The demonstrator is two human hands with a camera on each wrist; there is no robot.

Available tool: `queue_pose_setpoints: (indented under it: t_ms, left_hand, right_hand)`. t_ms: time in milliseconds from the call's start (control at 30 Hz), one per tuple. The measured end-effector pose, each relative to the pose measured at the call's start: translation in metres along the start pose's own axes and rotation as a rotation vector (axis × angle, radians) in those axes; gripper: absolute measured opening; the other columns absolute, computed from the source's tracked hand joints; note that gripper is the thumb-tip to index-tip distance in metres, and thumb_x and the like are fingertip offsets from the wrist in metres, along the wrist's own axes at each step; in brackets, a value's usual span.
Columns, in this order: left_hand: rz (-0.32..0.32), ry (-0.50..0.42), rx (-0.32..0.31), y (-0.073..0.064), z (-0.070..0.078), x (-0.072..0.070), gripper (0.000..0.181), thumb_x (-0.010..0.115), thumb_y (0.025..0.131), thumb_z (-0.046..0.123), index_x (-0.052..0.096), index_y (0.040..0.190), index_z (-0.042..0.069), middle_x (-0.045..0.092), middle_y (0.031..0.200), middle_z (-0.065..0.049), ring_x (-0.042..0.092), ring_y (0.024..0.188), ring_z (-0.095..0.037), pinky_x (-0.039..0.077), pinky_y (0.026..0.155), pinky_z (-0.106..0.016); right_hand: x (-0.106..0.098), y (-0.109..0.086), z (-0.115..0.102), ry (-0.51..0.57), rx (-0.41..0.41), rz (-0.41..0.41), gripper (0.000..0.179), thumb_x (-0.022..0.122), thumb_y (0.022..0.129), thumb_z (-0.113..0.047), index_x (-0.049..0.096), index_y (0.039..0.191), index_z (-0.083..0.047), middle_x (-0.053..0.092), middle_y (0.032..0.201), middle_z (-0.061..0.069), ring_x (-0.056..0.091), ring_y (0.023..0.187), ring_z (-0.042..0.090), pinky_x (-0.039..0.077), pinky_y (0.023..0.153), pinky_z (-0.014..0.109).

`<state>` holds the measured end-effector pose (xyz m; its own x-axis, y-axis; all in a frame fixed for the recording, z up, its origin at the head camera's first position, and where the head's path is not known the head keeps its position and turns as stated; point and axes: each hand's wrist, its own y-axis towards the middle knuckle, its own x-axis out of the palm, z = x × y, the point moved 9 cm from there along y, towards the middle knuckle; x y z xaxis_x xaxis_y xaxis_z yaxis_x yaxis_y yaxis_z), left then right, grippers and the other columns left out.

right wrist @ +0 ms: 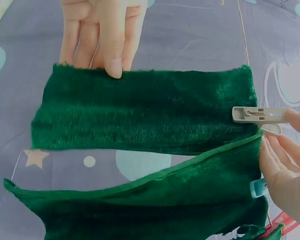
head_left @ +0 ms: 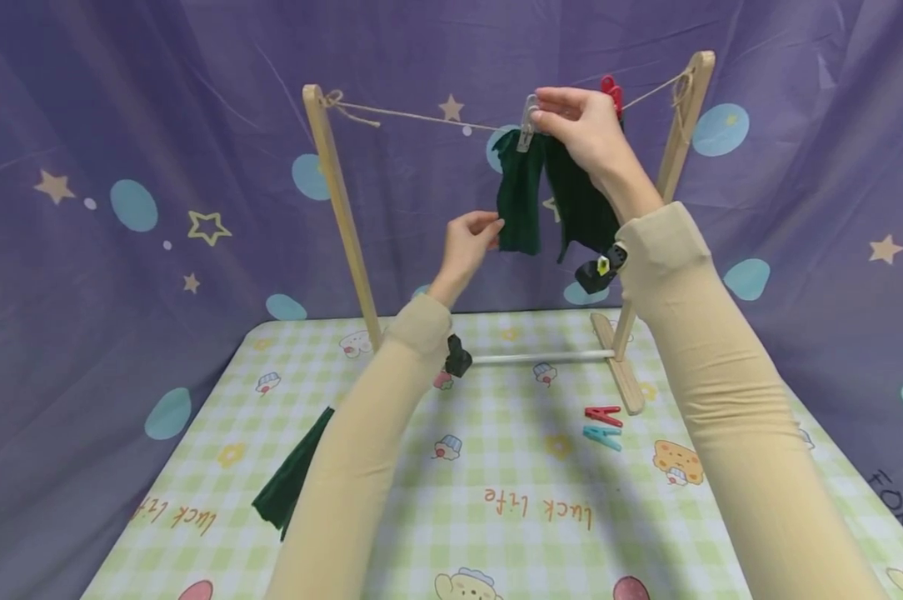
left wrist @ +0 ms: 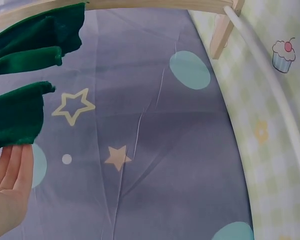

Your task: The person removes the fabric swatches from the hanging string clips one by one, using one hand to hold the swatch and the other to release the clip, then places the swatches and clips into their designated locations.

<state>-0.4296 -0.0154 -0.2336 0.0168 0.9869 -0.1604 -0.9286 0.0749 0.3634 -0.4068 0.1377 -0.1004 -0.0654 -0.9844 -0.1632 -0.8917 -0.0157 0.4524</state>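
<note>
On the left of the bench [head_left: 541,567] lies a loose green cloth [head_left: 292,477], partly hidden by a sleeve. It looks thin and floppy, so one corner should be enough to lift it. Next is the left grip [head_left: 466,246], thumb in front and fingers behind, pinching the side of the narrow green cloth [head_left: 521,200] near its bottom. That cloth hangs down by the middle of the string [head_left: 421,115]. It is probably very light and soft, and it will bend any way you pull. A small pinch on the side edge or a bottom corner should do. It is dark green and shiny, like velvet, shaped like a long strip, with fuzzy edges. At its top the clear clip [head_left: 527,125] bites the cloth; I can't tell if it bites the string too. The right grip [head_left: 582,129] pinches the back end of that clip, which looks hard and light and is best squeezed there. Farther right hangs the wide green cloth [head_left: 585,204], just as soft-looking, with a red clip [head_left: 612,93] near its top.
</note>
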Motion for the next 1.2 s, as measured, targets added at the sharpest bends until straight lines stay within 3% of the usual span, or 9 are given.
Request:
queue_pose_setpoints:
  t_ms: [267,433,733,900,1200]
  left_hand:
    - [-0.005,-0.049,-0.025,-0.007,-0.003,-0.008,0.021,0.058,0.086,0.009,0.063,0.103,-0.003,0.064,0.091,-0.018,0.057,0.064,-0.012,0.053,0.067,-0.028]
    - [0.0,-0.109,-0.014,-0.008,-0.001,-0.01,0.02,0.058,0.085,0.005,0.062,0.101,-0.006,0.064,0.088,-0.02,0.058,0.061,-0.01,0.053,0.064,-0.027]
    - [0.021,-0.132,-0.024,-0.01,0.0,-0.015,0.019,0.059,0.084,0.004,0.062,0.1,-0.007,0.064,0.084,-0.018,0.058,0.059,-0.01,0.053,0.063,-0.027]
    - [0.013,-0.113,-0.02,-0.011,0.002,-0.017,0.02,0.06,0.084,0.007,0.063,0.1,-0.005,0.064,0.082,-0.015,0.059,0.06,-0.01,0.053,0.063,-0.028]
    - [0.007,-0.085,-0.033,-0.012,0.002,-0.02,0.022,0.06,0.085,0.009,0.062,0.103,-0.004,0.064,0.086,-0.015,0.058,0.06,-0.01,0.053,0.068,-0.032]
  right_hand:
    - [0.0,-0.003,0.0,0.036,-0.024,0.043,0.037,0.063,0.077,-0.004,0.058,0.113,0.003,0.058,0.086,-0.001,0.058,0.081,0.008,0.045,0.084,0.022]
    - [-0.002,-0.005,0.0,0.065,-0.036,0.053,0.034,0.064,0.078,-0.002,0.057,0.111,0.005,0.057,0.086,-0.001,0.059,0.08,0.007,0.045,0.084,0.023]
    - [-0.011,-0.009,-0.005,0.132,-0.085,0.105,0.024,0.066,0.076,0.003,0.062,0.099,0.006,0.06,0.079,-0.001,0.061,0.072,0.007,0.048,0.077,0.021]
    - [-0.018,-0.01,-0.012,0.187,-0.133,0.148,0.013,0.067,0.073,0.007,0.065,0.084,0.001,0.061,0.072,-0.001,0.06,0.063,0.007,0.048,0.067,0.016]
    - [-0.023,-0.013,-0.018,0.325,-0.142,0.119,0.009,0.065,0.073,0.008,0.065,0.075,0.0,0.063,0.073,0.005,0.061,0.061,0.014,0.051,0.066,0.02]
